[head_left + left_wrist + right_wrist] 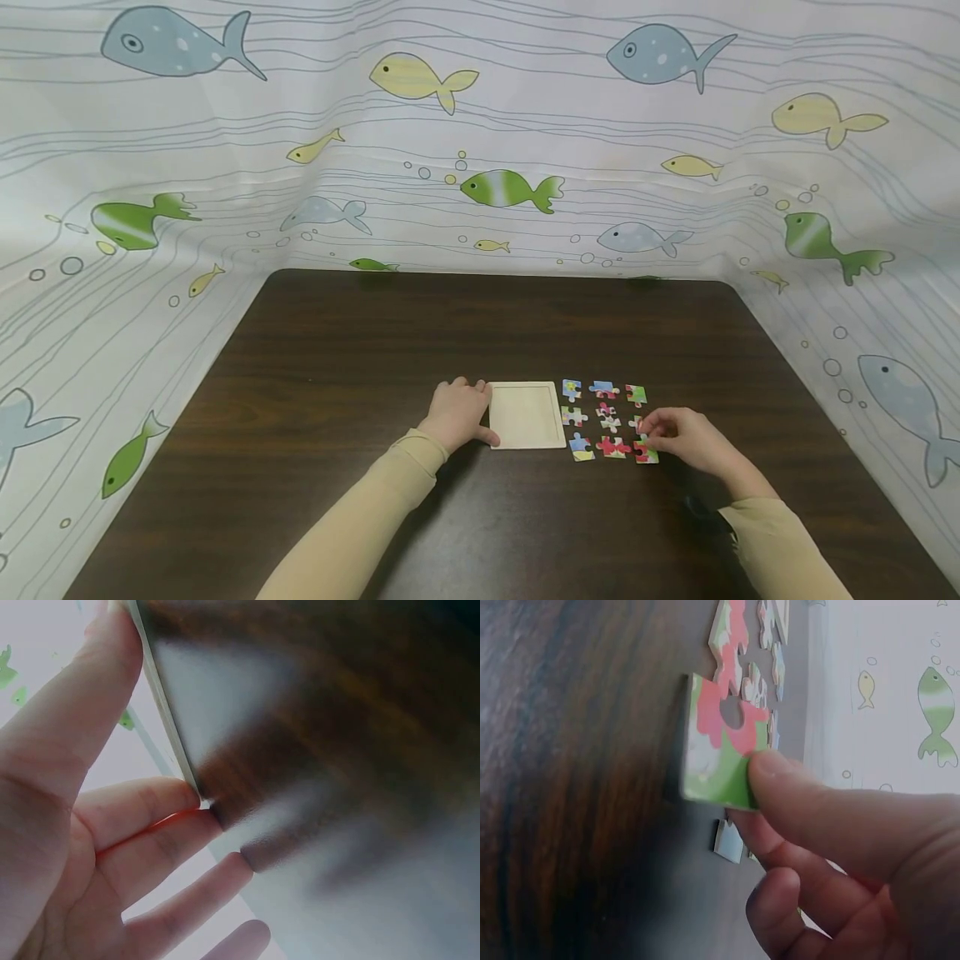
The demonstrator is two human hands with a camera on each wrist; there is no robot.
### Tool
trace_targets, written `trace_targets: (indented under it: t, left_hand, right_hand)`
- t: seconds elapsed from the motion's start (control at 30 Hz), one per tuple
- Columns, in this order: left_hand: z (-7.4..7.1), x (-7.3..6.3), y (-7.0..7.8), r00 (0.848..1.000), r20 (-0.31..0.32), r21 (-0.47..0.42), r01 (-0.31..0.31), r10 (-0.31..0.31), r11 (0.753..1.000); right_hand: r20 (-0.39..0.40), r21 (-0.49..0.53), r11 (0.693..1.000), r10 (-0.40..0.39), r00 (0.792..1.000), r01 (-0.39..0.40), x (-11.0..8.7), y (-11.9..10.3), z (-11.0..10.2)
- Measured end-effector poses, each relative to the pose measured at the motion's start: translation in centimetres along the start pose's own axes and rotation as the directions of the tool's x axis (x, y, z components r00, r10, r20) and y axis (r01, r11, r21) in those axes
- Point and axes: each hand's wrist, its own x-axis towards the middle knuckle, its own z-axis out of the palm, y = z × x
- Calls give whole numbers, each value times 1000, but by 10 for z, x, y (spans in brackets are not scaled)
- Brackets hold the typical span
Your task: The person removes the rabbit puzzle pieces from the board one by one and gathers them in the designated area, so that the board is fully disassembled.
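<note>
A square wooden puzzle frame [527, 415] with a shallow recess lies on the dark table. My left hand [459, 412] rests at its left edge, thumb at the near corner and fingers by the far corner. In the left wrist view, the thumb and index fingertip touch the frame's edge [166, 709], fingers fairly straight. With thumb and fingers, my right hand [686, 437] pinches a red, green and white jigsaw piece [731, 750] with one flat corner. It is at the near right of several loose jigsaw pieces [613, 447], laid in rows right of the frame.
The dark wood table [360, 350] extends around the hands on all sides. A white curtain [315, 108] printed with fish encloses its back and both sides. A dark shadow lies beneath the right wrist.
</note>
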Motion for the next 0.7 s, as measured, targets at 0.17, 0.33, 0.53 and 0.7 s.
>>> trace_targets:
  t: [0.17, 0.33, 0.53, 0.7]
  left_hand:
    - [0, -1, 0, 1000, 1, 1, 5, -5, 1000]
    - [-1, 1, 2, 1000, 0, -3, 11, -11, 1000]
    - [-1, 5, 7, 1000, 8, -3, -9, 9, 1000]
    - [-2, 7, 7, 1000, 8, 12, -20, 20, 1000]
  right_hand:
    - [-18, -58, 998, 29, 999, -30, 0, -1, 0]
    - [-24, -94, 994, 57, 998, -59, -2, 0, -2]
    - [-4, -116, 989, 93, 996, -93, -9, 4, -3]
    - [-16, -113, 989, 99, 995, -100, -10, 5, -3]
